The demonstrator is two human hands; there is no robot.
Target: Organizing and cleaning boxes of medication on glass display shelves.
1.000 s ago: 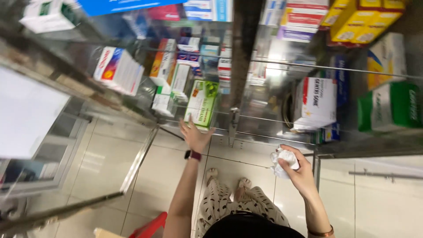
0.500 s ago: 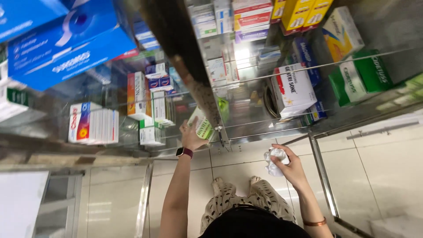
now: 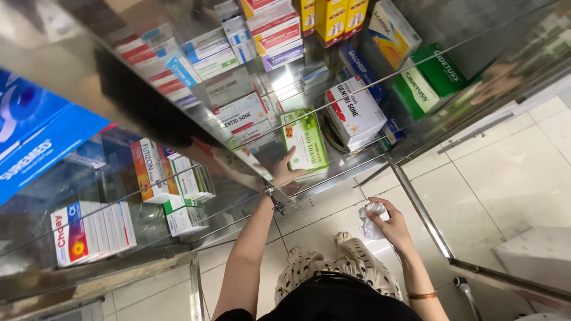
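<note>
My left hand reaches into a glass display cabinet and grips the lower edge of a green and white box, which rests on a glass shelf. There is a dark watch on that wrist, behind the shelf's metal edge. My right hand hangs lower, outside the cabinet and above the tiled floor. It is closed around a crumpled white cloth. A thin bangle circles that forearm.
A white and red box stands right of the green box, with green boxes further right. Orange and white boxes and a stack of white boxes lie left. A metal cabinet frame runs down the right over floor tiles.
The view has swung and moved closer to the shelf. My left hand keeps hold of the green box, which now lies flatter on the shelf. My right hand still holds the cloth.
</note>
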